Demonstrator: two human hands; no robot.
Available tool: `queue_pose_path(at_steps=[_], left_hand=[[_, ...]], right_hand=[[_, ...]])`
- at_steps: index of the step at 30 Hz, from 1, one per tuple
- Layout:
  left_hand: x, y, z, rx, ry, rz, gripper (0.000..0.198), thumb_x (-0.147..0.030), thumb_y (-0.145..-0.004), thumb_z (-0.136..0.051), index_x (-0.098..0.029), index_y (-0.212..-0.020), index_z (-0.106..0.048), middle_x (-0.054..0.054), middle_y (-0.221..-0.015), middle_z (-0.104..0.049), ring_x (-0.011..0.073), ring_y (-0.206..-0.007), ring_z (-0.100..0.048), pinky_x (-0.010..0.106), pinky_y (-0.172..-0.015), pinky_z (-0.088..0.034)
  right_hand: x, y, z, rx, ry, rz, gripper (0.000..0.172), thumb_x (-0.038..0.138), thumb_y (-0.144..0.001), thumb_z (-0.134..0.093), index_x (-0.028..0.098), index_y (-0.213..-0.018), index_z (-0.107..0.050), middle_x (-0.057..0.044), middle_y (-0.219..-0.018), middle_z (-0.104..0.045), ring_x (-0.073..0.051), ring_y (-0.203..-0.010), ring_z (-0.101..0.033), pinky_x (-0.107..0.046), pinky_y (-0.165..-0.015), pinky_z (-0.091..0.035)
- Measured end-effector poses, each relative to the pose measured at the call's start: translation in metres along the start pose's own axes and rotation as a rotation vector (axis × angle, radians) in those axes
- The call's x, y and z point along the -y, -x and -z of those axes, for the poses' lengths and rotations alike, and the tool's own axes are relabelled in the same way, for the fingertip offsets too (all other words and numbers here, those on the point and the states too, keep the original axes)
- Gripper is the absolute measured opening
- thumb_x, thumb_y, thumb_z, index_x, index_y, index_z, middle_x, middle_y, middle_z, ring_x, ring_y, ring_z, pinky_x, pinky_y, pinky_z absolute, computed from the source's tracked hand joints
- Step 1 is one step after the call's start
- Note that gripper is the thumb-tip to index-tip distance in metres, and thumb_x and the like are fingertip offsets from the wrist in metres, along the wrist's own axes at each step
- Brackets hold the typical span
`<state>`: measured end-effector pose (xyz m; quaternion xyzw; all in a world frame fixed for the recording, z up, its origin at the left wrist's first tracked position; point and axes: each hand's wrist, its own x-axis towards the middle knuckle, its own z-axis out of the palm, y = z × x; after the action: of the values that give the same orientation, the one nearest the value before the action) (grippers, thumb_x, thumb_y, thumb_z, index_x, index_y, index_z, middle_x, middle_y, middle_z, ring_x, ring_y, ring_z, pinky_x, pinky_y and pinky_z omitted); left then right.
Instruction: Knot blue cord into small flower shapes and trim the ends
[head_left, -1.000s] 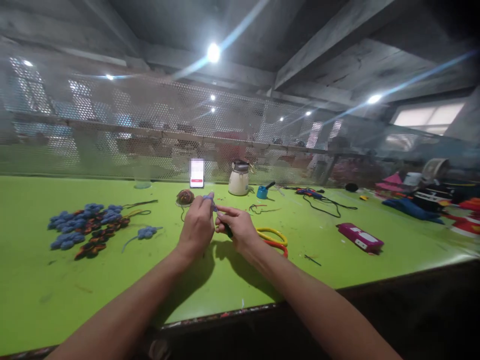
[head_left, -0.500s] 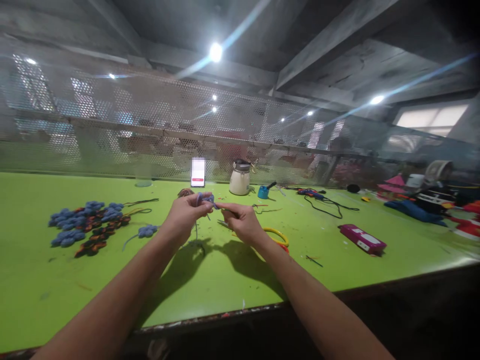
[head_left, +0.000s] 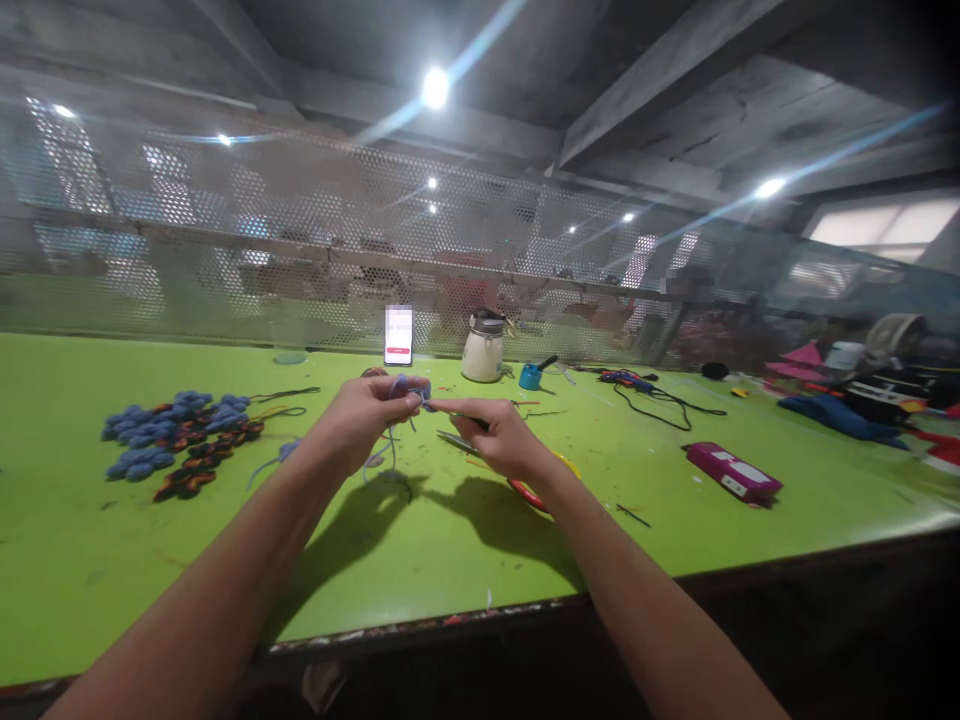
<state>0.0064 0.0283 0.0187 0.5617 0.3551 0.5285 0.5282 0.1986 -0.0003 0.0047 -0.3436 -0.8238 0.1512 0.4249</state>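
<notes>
My left hand (head_left: 367, 415) is closed around a small blue yarn piece (head_left: 409, 388), held above the green table (head_left: 420, 560); a blue strand (head_left: 379, 455) hangs down from it. My right hand (head_left: 499, 435) pinches a thin crochet hook (head_left: 457, 440) whose tip meets the blue piece. Both hands are raised a little over the middle of the table, fingertips almost touching.
A heap of blue and dark crocheted flowers (head_left: 172, 435) lies at the left. A phone (head_left: 398, 335), a white jar (head_left: 483, 348) and a blue cup (head_left: 531, 376) stand by the mesh screen. Yellow and red rings (head_left: 536, 490) lie under my right hand; a pink box (head_left: 733, 472) is on the right.
Both hands have lifted and shifted slightly away from me. The blue piece is now more enclosed in my left fingers, with a strand dangling below.
</notes>
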Motion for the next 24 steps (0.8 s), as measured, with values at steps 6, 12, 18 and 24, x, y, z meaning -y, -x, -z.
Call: queue_pose_path(at_steps=[6, 12, 18, 24], left_hand=[[-0.0051, 0.0043, -0.0067, -0.007, 0.155, 0.074, 0.016, -0.006, -0.055, -0.075, -0.011, -0.07, -0.072, 0.004, -0.067, -0.065, 0.0125, -0.067, -0.058, 0.031, -0.073, -0.046], [0.0, 0.0024, -0.0083, -0.013, 0.221, 0.088, 0.015, 0.0, -0.052, -0.073, -0.01, -0.056, -0.063, 0.002, -0.06, -0.061, 0.0118, -0.062, -0.058, 0.029, -0.068, -0.047], [0.0019, 0.0016, -0.0075, -0.023, 0.249, 0.132, 0.02, 0.0, -0.054, -0.073, -0.01, -0.069, -0.065, 0.003, -0.061, -0.062, 0.0122, -0.062, -0.059, 0.027, -0.065, -0.046], [0.0006, 0.0052, -0.0106, 0.01, 0.2, 0.106, 0.043, -0.003, -0.055, -0.072, -0.009, -0.098, -0.068, 0.002, -0.067, -0.062, 0.0103, -0.06, -0.055, 0.027, -0.063, -0.043]], right_hand=[[0.0002, 0.0013, -0.0025, -0.022, -0.172, -0.078, 0.038, 0.017, -0.083, -0.05, 0.019, -0.117, -0.066, -0.001, -0.068, -0.059, -0.008, -0.051, -0.036, -0.022, -0.051, -0.032], [-0.004, -0.0014, -0.0067, -0.073, -0.419, -0.161, 0.037, 0.022, -0.079, -0.056, 0.016, -0.114, -0.067, 0.005, -0.051, -0.043, -0.008, -0.047, -0.037, -0.023, -0.047, -0.033], [-0.0011, -0.0039, -0.0091, -0.115, -0.607, -0.25, 0.039, 0.021, -0.071, -0.062, 0.015, -0.109, -0.069, 0.007, -0.048, -0.046, -0.006, -0.043, -0.039, -0.024, -0.047, -0.036], [-0.0004, -0.0048, -0.0094, -0.123, -0.696, -0.337, 0.043, 0.024, -0.067, -0.066, 0.015, -0.109, -0.069, 0.008, -0.047, -0.046, -0.005, -0.042, -0.036, -0.023, -0.045, -0.037]])
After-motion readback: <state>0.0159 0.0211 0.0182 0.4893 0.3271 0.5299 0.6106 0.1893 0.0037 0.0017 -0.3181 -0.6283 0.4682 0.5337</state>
